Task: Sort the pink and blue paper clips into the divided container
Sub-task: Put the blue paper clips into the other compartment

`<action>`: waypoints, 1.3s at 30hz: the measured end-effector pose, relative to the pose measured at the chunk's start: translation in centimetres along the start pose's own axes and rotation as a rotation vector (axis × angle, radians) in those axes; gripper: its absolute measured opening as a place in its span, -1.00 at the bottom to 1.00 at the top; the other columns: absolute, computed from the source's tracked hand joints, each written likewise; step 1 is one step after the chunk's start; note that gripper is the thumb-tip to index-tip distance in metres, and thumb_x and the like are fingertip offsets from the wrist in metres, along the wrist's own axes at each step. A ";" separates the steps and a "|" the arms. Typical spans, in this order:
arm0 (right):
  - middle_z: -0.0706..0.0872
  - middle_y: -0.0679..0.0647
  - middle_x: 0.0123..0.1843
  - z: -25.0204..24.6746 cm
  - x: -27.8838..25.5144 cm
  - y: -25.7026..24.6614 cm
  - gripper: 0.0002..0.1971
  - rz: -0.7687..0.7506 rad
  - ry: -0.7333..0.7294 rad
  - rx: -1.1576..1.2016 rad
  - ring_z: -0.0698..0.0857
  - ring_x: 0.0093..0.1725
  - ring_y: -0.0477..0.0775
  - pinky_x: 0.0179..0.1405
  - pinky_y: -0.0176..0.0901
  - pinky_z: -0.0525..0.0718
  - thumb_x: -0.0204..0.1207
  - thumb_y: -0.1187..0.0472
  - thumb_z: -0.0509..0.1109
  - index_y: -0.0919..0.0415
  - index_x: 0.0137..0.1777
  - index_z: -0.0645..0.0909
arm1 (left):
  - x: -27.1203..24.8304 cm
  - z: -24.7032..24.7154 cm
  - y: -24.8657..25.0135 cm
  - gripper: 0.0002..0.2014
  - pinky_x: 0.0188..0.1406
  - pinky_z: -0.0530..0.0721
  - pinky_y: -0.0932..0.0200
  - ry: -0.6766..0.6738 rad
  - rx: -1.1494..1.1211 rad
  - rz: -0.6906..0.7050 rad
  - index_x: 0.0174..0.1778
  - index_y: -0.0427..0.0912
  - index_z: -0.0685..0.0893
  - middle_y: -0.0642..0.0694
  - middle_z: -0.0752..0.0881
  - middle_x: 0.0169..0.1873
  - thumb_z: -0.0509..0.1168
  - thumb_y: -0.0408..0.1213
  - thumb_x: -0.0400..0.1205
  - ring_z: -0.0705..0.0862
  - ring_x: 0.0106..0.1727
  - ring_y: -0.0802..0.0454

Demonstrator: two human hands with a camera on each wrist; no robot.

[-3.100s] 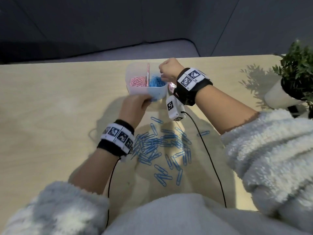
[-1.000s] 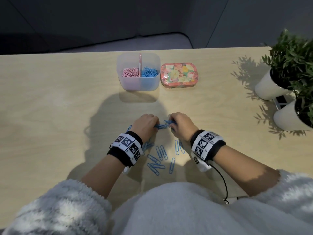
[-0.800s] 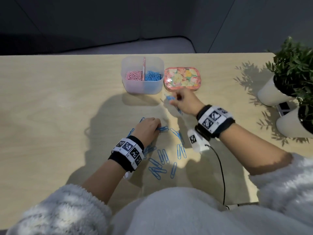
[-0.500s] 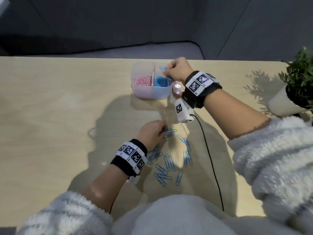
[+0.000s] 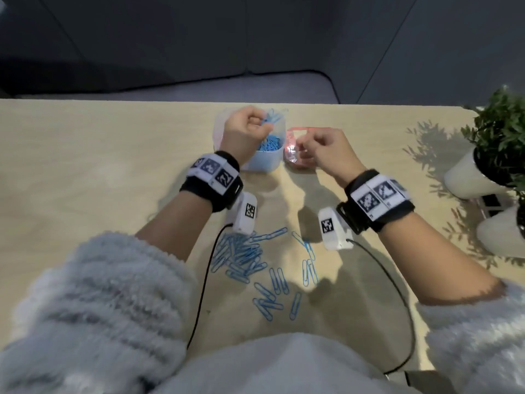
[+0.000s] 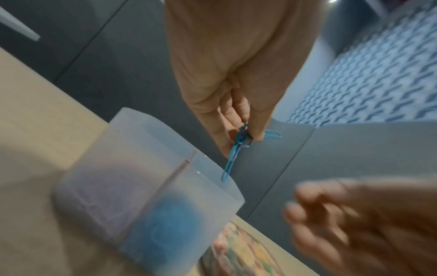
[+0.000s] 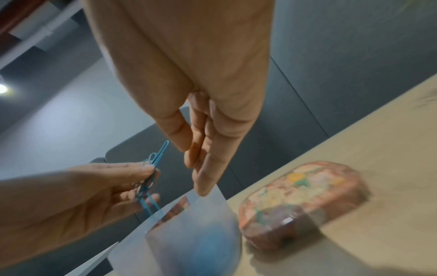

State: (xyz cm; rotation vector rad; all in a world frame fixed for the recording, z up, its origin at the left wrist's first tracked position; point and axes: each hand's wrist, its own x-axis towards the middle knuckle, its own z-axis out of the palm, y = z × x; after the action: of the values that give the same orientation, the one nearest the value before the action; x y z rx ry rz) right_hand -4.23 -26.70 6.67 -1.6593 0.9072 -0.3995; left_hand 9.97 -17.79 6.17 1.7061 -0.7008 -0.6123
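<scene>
The translucent divided container (image 5: pixel 264 164) stands at the table's far middle, with blue clips (image 5: pixel 268 143) in its right half. My left hand (image 5: pixel 262 123) hovers over it and hides the pink half. That hand pinches a small bunch of blue paper clips (image 6: pixel 243 139), which dangles just above the container's rim (image 6: pixel 212 164). My right hand (image 5: pixel 301 146) floats beside it over the floral tin, fingers loose and holding nothing, as the right wrist view (image 7: pixel 198 168) also shows. Several loose blue clips (image 5: pixel 244 257) lie on the table near me.
A floral tin (image 7: pixel 302 194) sits right of the container. Two white plant pots (image 5: pixel 468 182) (image 5: pixel 502 234) stand at the table's right edge. Wrist camera cables (image 5: pixel 201 294) trail over the table toward my body.
My left hand lifted from the loose pile to above the container, carrying blue clips. My right hand drew back from the container to over the tin, holding nothing.
</scene>
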 end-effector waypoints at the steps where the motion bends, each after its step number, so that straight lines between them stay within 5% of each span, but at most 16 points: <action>1: 0.61 0.22 -0.33 -0.4 -1.0 0.9 -0.68 0.014 -0.033 0.016 0.62 -0.52 -0.10 -0.37 -0.23 0.69 0.60 0.42 0.16 0.23 -0.38 0.53 | 0.8 0.1 -0.1 -0.88 -0.41 0.50 0.41 0.022 0.017 -0.012 -0.36 -0.01 0.54 0.18 0.42 -0.59 0.35 -0.31 0.33 0.45 -0.66 0.38; 4: 0.64 0.12 -0.31 -1.3 -3.8 3.2 -0.73 0.095 -0.086 0.015 0.61 -0.58 -0.26 -0.45 -0.43 0.65 0.62 0.46 0.13 0.26 -0.26 0.56 | 2.4 0.7 -1.0 -0.90 -0.13 0.70 0.13 0.012 0.167 -0.072 -0.21 -0.15 0.66 0.08 0.52 -0.49 0.40 -0.42 0.44 0.62 -0.37 0.22; 9: 0.61 0.14 -0.35 -2.1 -7.2 5.8 -0.66 0.173 -0.056 0.052 0.59 -0.59 -0.23 -0.48 -0.35 0.63 0.58 0.56 0.11 0.23 -0.30 0.56 | 1.8 1.1 -1.4 -0.75 0.25 0.64 -0.01 -0.102 0.456 -0.015 0.05 -0.17 0.72 -0.19 0.75 -0.07 0.38 -0.40 0.46 0.69 0.03 -0.10; 11: 0.62 0.06 -0.35 -2.7 -8.3 6.9 -0.68 0.146 -0.065 -0.094 0.57 -0.52 -0.24 -0.40 -0.35 0.58 0.54 0.53 0.20 0.15 -0.30 0.58 | 0.6 0.8 -1.2 -0.76 0.22 0.58 0.08 -0.105 0.584 0.100 0.08 -0.25 0.73 -0.22 0.75 0.07 0.35 -0.36 0.51 0.66 0.13 -0.15; 15: 0.53 -0.14 -0.39 -3.7 -11.3 9.9 -0.84 0.111 -0.192 -0.393 0.48 -0.46 -0.26 -0.23 -0.27 0.51 0.38 0.34 0.49 0.13 -0.15 0.57 | -3.7 -0.3 -2.2 -0.86 -0.09 0.46 0.25 -0.173 0.715 0.290 -0.08 -0.26 0.74 -0.18 0.74 -0.07 0.27 -0.37 0.56 0.67 -0.06 -0.12; 20: 0.34 0.02 0.18 -2.7 -14.7 12.3 0.03 0.171 -0.443 -0.650 0.44 0.17 -0.02 0.22 -0.23 0.42 0.10 0.13 0.68 0.17 0.55 0.19 | -8.1 -1.1 -7.9 -0.64 0.36 0.43 -0.11 -0.429 1.048 0.121 0.24 -0.20 0.58 -0.20 0.56 0.33 0.19 -0.06 0.63 0.48 0.34 -0.22; 22: 0.37 0.10 0.28 -1.7 -15.4 12.6 -0.02 0.117 -0.418 -0.695 0.48 0.25 0.09 0.25 -0.22 0.40 0.20 0.11 0.63 0.22 0.57 0.16 | -9.8 -0.8 -9.0 -0.56 0.37 0.44 -0.11 -0.504 1.137 0.090 0.28 -0.20 0.53 -0.19 0.48 0.41 0.13 0.04 0.63 0.44 0.37 -0.23; 26: 0.54 0.23 0.15 1.2 -14.4 12.3 -0.48 -0.034 -0.226 -0.667 0.56 0.21 0.25 0.22 -0.13 0.45 0.36 0.29 0.46 0.24 0.36 0.49 | -14.2 0.7 -9.0 -0.31 0.26 0.57 -0.11 -0.593 1.089 0.192 0.26 -0.25 0.56 -0.24 0.55 0.34 -0.12 0.19 0.48 0.52 0.30 -0.28; 28: 0.56 0.25 0.10 3.1 -13.9 11.8 -0.61 -0.098 -0.240 -0.692 0.57 0.16 0.28 0.19 -0.05 0.49 0.40 0.33 0.36 0.24 0.25 0.58 | -15.9 1.1 -9.1 -0.38 0.34 0.51 -0.06 -0.638 1.056 0.307 0.29 -0.26 0.56 -0.24 0.57 0.34 -0.02 0.14 0.54 0.54 0.31 -0.26; 31: 0.55 0.24 0.16 4.1 -14.0 10.9 -0.67 -0.172 -0.305 -0.718 0.57 0.18 0.27 0.21 -0.01 0.51 0.47 0.29 0.34 0.27 0.24 0.57 | -17.1 -0.9 -8.8 -0.31 0.47 0.36 0.01 -0.620 0.952 0.251 0.41 -0.17 0.47 -0.20 0.50 0.43 0.06 0.25 0.49 0.45 0.43 -0.17; 35: 0.45 0.08 0.34 1.5 -16.1 10.8 -0.24 -0.084 -0.402 -0.757 0.50 0.30 0.10 0.19 0.02 0.58 0.33 -0.10 0.51 0.14 0.48 0.35 | -17.9 -6.0 -9.8 0.05 0.49 0.32 -0.03 -0.494 1.019 0.080 0.52 -0.12 0.29 -0.23 0.39 0.48 0.21 0.44 0.16 0.36 0.49 -0.20; 39: 0.38 0.07 0.34 1.6 -18.5 11.4 -0.03 -0.133 -0.477 -0.879 0.46 0.27 0.11 0.11 0.04 0.61 0.14 -0.16 0.58 0.11 0.51 0.23 | -19.0 -6.4 -10.3 0.03 0.47 0.37 -0.14 -0.484 1.152 -0.055 0.57 -0.10 0.17 -0.21 0.27 0.53 0.46 0.22 0.26 0.26 0.50 -0.26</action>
State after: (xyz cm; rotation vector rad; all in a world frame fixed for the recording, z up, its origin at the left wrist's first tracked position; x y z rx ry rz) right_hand -19.08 -12.61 -0.82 -2.4732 0.6305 0.3722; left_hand 2.88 2.12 -1.62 2.6540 -1.5495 -0.7243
